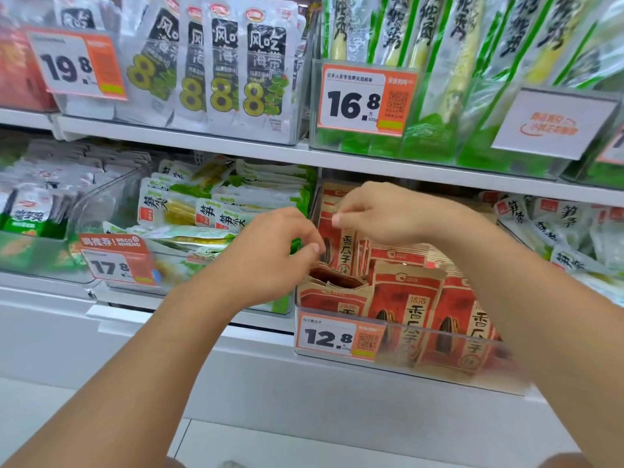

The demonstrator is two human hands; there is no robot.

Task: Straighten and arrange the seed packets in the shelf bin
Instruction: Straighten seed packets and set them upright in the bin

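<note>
A clear shelf bin (pixel 449 347) on the lower shelf holds several red-and-brown seed packets (pixel 405 298), some upright at the front and others leaning or lying behind. One packet (pixel 342 246) stands tall at the bin's back left. My left hand (pixel 270 255) reaches in from the left, and its curled fingers pinch that packet's left edge. Over the bin, my right hand (pixel 385 214) has its fingertips curled at the same packet's top edge. A crumpled packet (pixel 334 282) lies flat just below my left hand.
An orange 12.8 price tag (pixel 334 337) hangs on the bin's front left. Neighbouring bins hold green-and-white snack packs (pixel 216 214) on the left and white packs (pixel 560 228) on the right. The upper shelf edge (pixel 371 162) runs just above my hands.
</note>
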